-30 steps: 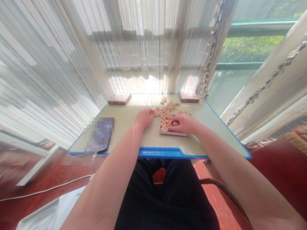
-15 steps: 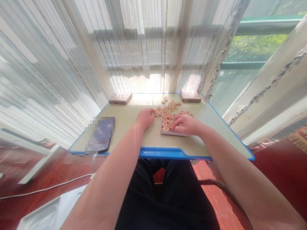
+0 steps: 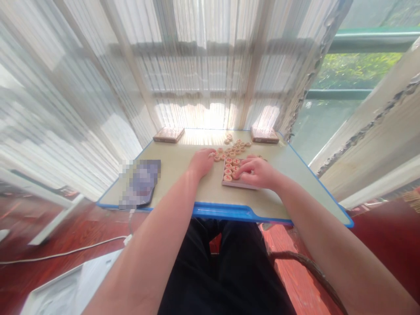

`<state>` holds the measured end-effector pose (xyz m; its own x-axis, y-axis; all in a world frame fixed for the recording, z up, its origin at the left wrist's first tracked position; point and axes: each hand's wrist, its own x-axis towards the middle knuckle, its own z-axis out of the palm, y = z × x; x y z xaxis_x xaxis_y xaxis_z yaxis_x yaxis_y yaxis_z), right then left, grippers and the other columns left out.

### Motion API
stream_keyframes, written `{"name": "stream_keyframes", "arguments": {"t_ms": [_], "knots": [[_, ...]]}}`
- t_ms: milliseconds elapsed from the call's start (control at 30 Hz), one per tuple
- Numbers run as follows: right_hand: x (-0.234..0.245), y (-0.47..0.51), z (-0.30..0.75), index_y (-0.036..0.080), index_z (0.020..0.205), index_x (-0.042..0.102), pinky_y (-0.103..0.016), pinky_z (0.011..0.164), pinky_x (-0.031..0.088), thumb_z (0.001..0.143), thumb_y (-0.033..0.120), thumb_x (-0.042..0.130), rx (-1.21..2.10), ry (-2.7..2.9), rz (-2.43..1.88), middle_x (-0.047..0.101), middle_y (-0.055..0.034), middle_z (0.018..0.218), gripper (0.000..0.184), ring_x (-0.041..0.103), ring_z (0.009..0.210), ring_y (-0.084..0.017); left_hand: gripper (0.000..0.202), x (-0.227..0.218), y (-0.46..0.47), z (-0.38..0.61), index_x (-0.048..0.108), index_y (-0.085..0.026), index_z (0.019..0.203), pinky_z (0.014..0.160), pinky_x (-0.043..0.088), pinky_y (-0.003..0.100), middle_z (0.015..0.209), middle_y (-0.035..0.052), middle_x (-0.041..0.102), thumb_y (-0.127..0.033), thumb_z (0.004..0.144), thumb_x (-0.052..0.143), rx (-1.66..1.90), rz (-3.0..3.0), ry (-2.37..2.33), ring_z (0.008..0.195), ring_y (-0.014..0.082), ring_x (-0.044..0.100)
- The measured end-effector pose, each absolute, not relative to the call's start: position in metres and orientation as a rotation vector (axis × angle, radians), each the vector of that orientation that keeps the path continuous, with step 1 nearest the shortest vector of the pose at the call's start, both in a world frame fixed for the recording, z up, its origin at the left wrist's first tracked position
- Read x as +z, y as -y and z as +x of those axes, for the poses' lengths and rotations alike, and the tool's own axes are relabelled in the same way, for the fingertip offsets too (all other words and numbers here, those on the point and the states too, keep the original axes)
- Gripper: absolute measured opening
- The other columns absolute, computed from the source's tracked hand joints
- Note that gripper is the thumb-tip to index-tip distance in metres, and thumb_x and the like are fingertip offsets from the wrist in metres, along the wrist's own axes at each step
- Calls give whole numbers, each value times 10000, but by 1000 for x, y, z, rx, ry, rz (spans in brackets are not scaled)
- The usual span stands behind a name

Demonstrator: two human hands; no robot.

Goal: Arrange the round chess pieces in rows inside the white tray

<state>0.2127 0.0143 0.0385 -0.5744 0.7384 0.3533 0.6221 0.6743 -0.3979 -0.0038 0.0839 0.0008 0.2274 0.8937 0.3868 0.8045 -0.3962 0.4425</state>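
My right hand is over a shallow box, its fingers bent and closed, fingertips on a round wooden xiangqi piece in the second column. Red-marked xiangqi pieces stand in a full column along the box's left side. The box's right part is hidden under my hand. My left hand rests on the table left of the box, fingertips pinched together beside the loose xiangqi pieces. A pale edge, apparently a piece, shows at those fingertips.
The pale table has a blue rim. Two flat boxes, one at the back left and one at the back right, lie near the curtain. A blurred-out device with a cable lies at the left.
My right fingertips have shifted slightly within the box, over the second column. My left hand stays by the loose pieces. The whole view has moved slightly.
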Motion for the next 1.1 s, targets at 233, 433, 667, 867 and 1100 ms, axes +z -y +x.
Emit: {"name": "stream_keyframes", "arguments": {"t_ms": [233, 433, 667, 867, 1100], "knots": [[36, -20, 219, 192, 698, 735, -282, 693, 412, 656, 99, 482, 72, 2254, -1135, 546, -14, 535, 273, 479, 661, -164, 323, 5, -84, -2, 690, -193, 949, 880, 432, 331, 943, 68, 698, -187, 801, 403, 796, 2352, -1650, 960, 233, 587], [36, -20, 220, 191, 693, 732, -294, 701, 414, 650, 104, 494, 38, 2250, -1164, 580, -24, 543, 257, 490, 676, -178, 227, 1, -85, -4, 671, -191, 915, 814, 444, 327, 870, 76, 680, -240, 805, 479, 856, 2334, -1674, 883, 226, 596], [33, -22, 220, 185, 687, 729, -291, 679, 418, 664, 116, 504, 52, 2230, -1200, 588, -28, 545, 236, 498, 694, -184, 227, -6, -89, -8, 622, -202, 1000, 817, 442, 333, 941, 71, 672, -250, 818, 496, 955, 2184, -1585, 903, 215, 597], [33, -21, 218, 182, 708, 720, -296, 705, 438, 684, 110, 529, 42, 2185, -1189, 598, -23, 570, 206, 523, 698, -178, 349, 2, -86, -1, 567, -180, 1077, 742, 474, 290, 897, 47, 652, -211, 731, 603, 1108, 1953, -1500, 773, 161, 607], [33, -16, 208, 181, 850, 685, -299, 715, 449, 810, 306, 560, -176, 2130, -1111, 620, -59, 747, 181, 565, 742, -180, 347, 15, -69, 7, 648, -145, 945, 757, 498, 305, 884, 67, 680, -305, 645, 715, 1238, 1714, -1087, 842, 190, 630]]}}
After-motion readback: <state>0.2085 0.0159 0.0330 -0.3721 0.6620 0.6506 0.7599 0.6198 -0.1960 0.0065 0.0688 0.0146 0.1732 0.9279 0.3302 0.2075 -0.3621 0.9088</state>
